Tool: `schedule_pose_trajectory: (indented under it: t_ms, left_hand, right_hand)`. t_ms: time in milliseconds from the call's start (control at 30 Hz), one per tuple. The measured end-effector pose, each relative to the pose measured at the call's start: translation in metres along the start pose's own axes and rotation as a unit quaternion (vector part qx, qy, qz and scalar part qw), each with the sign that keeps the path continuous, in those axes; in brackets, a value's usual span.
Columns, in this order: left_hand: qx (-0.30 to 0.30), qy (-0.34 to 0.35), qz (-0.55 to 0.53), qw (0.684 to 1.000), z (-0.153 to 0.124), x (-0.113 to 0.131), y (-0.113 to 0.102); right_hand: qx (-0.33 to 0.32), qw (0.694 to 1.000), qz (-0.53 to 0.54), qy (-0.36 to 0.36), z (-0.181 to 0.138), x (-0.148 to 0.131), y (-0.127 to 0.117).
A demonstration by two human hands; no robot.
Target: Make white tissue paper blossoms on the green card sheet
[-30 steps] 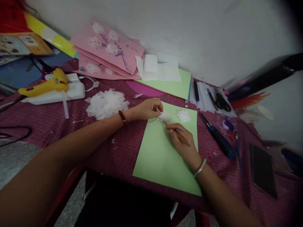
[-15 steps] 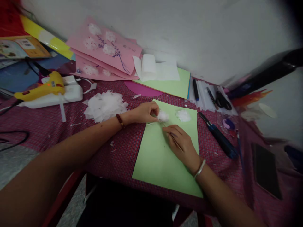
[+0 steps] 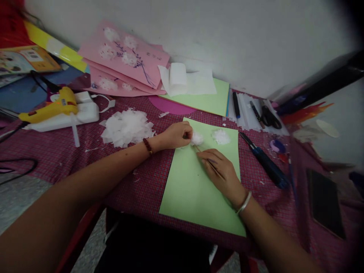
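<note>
A sheet of light green paper (image 3: 196,189) lies in front of me, with two white tissue tufts near its top: a left tuft (image 3: 197,138) and a right tuft (image 3: 220,137). Beside the left tuft, my left hand (image 3: 178,135) is closed, its fingertips pinched; whatever they hold is too small to make out. My right hand (image 3: 220,170) grips a thin wooden stick (image 3: 215,169) like a pen, its tip at the lower edge of the left tuft. A pile of cut white tissue squares (image 3: 127,128) rests left of the green sheet.
A yellow glue gun (image 3: 51,107) lies on a white power strip (image 3: 85,112) at left. Pink flower cards (image 3: 125,57) and a tissue roll (image 3: 178,77) stand by the wall. On the right are a utility knife (image 3: 265,163), scissors (image 3: 270,118) and a dark phone-like slab (image 3: 326,203).
The stick's tip has moved slightly up toward the left tuft. My left hand stays almost in place, and the view has shifted a little.
</note>
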State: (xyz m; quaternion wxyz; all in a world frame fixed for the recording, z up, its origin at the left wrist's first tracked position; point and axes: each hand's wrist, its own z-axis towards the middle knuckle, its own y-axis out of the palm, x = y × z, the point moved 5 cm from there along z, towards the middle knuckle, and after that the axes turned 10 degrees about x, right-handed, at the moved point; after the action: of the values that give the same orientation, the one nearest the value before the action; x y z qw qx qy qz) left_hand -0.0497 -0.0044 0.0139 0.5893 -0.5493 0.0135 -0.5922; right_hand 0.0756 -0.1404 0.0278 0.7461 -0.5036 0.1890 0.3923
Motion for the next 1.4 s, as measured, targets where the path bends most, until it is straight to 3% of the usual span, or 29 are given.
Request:
schedule_pose_trajectory:
  t_ms: [100, 300, 400, 467, 567, 667, 733, 867, 1000, 1133, 1200, 1300, 1400]
  left_hand:
    - [-0.005, -0.014, 0.005, 1.000, 0.000, -0.001, 0.001]
    - [0.002, -0.030, 0.000, 1.000, 0.002, -0.001, -0.001]
    - [0.007, -0.068, -0.056, 0.996, 0.003, 0.001, -0.007]
    - [0.022, -0.123, -0.127, 0.984, 0.003, -0.003, -0.011]
    - [0.069, -0.214, -0.254, 0.941, 0.001, -0.014, -0.017]
    - [0.072, -0.239, -0.298, 0.921, 0.000, -0.020, -0.023]
    - [0.006, -0.218, -0.239, 0.946, -0.001, -0.016, -0.026]
    - [-0.131, -0.132, -0.020, 0.982, -0.009, 0.004, -0.026]
    - [-0.151, -0.072, 0.104, 0.980, -0.020, 0.021, -0.026]
    - [-0.270, -0.044, 0.157, 0.949, -0.034, 0.028, -0.039]
    - [-0.251, -0.025, 0.265, 0.931, -0.035, 0.029, -0.057]
    - [-0.110, 0.003, 0.392, 0.913, -0.027, 0.038, -0.077]
    - [-0.099, 0.021, 0.356, 0.929, -0.022, 0.043, -0.060]
  right_hand:
    - [0.016, 1.000, 0.017, 0.015, -0.002, 0.001, -0.004]
    - [0.111, 0.989, 0.056, 0.080, -0.008, 0.003, -0.020]
    - [0.109, 0.985, 0.073, 0.109, -0.009, 0.005, -0.021]
    - [0.095, 0.986, 0.077, 0.112, -0.009, 0.005, -0.019]
    - [0.077, 0.989, 0.075, 0.101, -0.008, 0.003, -0.016]
    - [0.067, 0.991, 0.076, 0.090, -0.007, 0.002, -0.014]
    - [0.069, 0.991, 0.078, 0.089, -0.006, 0.002, -0.013]
    - [0.068, 0.990, 0.075, 0.099, -0.004, 0.004, -0.013]
    - [0.067, 0.991, 0.078, 0.088, -0.002, 0.004, -0.013]
    - [0.061, 0.992, 0.085, 0.070, -0.002, 0.003, -0.012]
    - [0.054, 0.993, 0.086, 0.052, -0.003, 0.003, -0.011]
    - [0.046, 0.995, 0.083, 0.027, -0.003, 0.003, -0.008]
    - [0.040, 0.996, 0.076, 0.020, -0.004, 0.003, -0.006]
